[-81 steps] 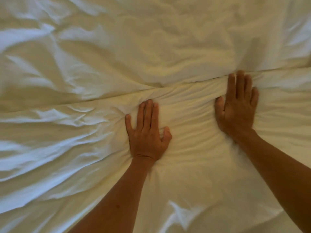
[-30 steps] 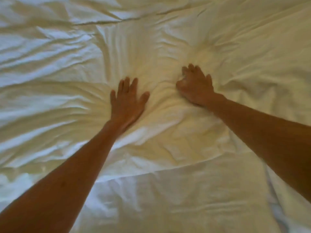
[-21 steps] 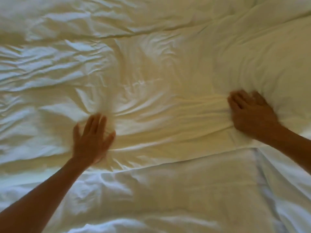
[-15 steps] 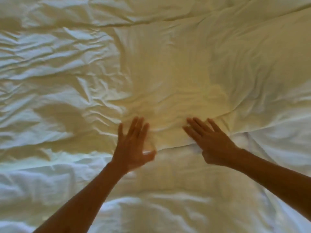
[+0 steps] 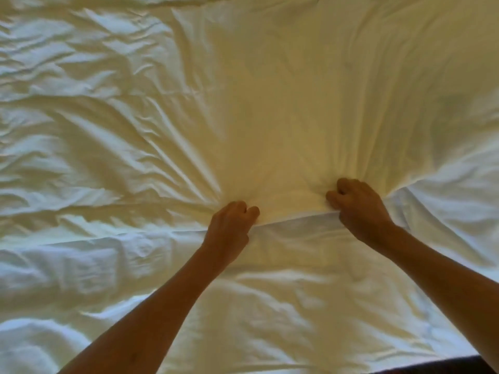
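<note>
A white top sheet (image 5: 270,109) covers the far part of the bed, its near edge running left to right across the middle. My left hand (image 5: 229,228) grips that edge with curled fingers. My right hand (image 5: 356,206) grips the same edge a short way to the right. The cloth between both hands is pulled taut, and folds fan out from each fist. Beneath lies a second white layer (image 5: 283,306), wrinkled, reaching toward me.
Creased bedding (image 5: 67,103) fills the left side. A dark strip, the bed's near edge or the floor (image 5: 432,367), shows at the bottom right corner. Both forearms cross the lower layer.
Earlier both hands lay flat and slid over the sheet. Half a second ago they hovered open at the edge; now both have closed on it and the cloth is drawn tight.
</note>
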Motion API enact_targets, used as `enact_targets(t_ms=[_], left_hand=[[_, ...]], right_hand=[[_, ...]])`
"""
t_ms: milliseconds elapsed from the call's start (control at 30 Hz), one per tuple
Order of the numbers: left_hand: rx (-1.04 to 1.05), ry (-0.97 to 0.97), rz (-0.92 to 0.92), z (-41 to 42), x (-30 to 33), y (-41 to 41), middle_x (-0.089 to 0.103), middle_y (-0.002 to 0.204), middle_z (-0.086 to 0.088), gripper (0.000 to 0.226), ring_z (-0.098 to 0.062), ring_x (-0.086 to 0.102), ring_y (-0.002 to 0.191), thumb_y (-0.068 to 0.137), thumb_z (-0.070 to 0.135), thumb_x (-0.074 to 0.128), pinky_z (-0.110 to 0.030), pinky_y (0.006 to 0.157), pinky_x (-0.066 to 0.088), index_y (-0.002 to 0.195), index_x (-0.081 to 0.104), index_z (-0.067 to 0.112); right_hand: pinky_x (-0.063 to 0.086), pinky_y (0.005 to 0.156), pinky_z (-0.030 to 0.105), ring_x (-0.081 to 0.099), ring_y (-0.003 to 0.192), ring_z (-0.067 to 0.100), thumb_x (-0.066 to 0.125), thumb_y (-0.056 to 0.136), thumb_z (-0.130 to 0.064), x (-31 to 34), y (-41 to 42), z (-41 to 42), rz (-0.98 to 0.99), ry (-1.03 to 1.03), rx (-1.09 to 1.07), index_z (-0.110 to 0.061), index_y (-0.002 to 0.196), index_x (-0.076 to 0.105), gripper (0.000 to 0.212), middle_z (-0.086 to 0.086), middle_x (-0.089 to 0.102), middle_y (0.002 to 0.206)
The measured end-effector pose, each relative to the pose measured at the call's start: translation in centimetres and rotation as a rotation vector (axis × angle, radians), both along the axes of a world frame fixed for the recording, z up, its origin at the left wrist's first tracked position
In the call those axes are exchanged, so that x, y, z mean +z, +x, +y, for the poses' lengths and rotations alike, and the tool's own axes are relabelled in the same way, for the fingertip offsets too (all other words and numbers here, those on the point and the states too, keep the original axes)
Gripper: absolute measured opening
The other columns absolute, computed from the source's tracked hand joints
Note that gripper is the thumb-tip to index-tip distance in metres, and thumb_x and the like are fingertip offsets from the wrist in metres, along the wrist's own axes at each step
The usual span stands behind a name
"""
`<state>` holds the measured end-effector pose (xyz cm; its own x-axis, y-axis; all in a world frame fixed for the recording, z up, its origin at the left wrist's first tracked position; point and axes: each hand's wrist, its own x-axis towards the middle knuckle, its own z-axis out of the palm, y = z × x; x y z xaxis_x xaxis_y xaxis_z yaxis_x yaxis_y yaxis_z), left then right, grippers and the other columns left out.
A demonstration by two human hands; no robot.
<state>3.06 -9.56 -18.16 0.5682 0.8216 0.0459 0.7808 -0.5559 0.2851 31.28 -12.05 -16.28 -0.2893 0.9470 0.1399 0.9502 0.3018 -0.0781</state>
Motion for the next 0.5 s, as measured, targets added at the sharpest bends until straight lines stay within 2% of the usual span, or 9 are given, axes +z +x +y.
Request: enact_targets(t_ms=[67,133,300,433,500], left_hand=[[0.041,-0.101,0.098,-0.3,-0.9,0.7,0.054,0.064,-0.006,0.047,-0.029,0.06,0.059,0.038,-0.009,0.078,-0.029,0.043,0.045,0.077,0.06,0.01],[0.105,-0.124,0.161,-0.1,-0.9,1.5,0.056,0.066,-0.006,0.052,-0.029,0.062,0.061,0.039,-0.007,0.077,-0.031,0.046,0.047,0.084,0.061,0.011],[0.126,-0.02,0.273,-0.5,0.3,4.0,0.058,0.078,-0.01,0.06,-0.032,0.057,0.072,0.049,0.006,0.079,-0.037,0.06,0.046,0.103,0.054,0.014],[0.073,-0.032,0.224,0.6,1.3,8.3,0.059,0.078,-0.01,0.066,-0.028,0.059,0.067,0.05,0.019,0.087,-0.035,0.057,0.048,0.109,0.057,0.012],[0.084,0.006,0.207,2.1,1.8,11.5,0.06,0.077,-0.009,0.066,-0.026,0.06,0.064,0.052,0.022,0.087,-0.033,0.053,0.047,0.11,0.058,0.012]], right_hand=[[0.041,0.053,0.035,0.055,0.055,0.034,0.061,0.049,0.012,-1.5,-0.3,0.0,-0.092,-0.024,-0.024,-0.005,0.068,0.061,0.025,0.017,0.055,0.069],[0.047,0.061,0.04,0.059,0.063,0.035,0.063,0.052,0.007,-1.4,-0.4,0.5,-0.211,-0.024,-0.064,-0.004,0.078,0.067,0.028,0.019,0.061,0.077],[0.04,0.069,0.041,0.052,0.068,0.032,0.045,0.063,0.008,1.6,3.2,1.0,-0.379,0.034,-0.01,-0.006,0.079,0.059,0.026,0.014,0.053,0.074],[0.036,0.084,0.045,0.057,0.084,0.034,0.039,0.078,0.003,3.5,8.0,3.8,-0.48,0.164,0.044,-0.012,0.086,0.062,0.029,0.015,0.06,0.093],[0.032,0.089,0.047,0.059,0.094,0.038,0.047,0.073,0.0,6.0,10.7,6.8,-0.453,0.22,-0.008,-0.012,0.092,0.066,0.03,0.02,0.061,0.107]])
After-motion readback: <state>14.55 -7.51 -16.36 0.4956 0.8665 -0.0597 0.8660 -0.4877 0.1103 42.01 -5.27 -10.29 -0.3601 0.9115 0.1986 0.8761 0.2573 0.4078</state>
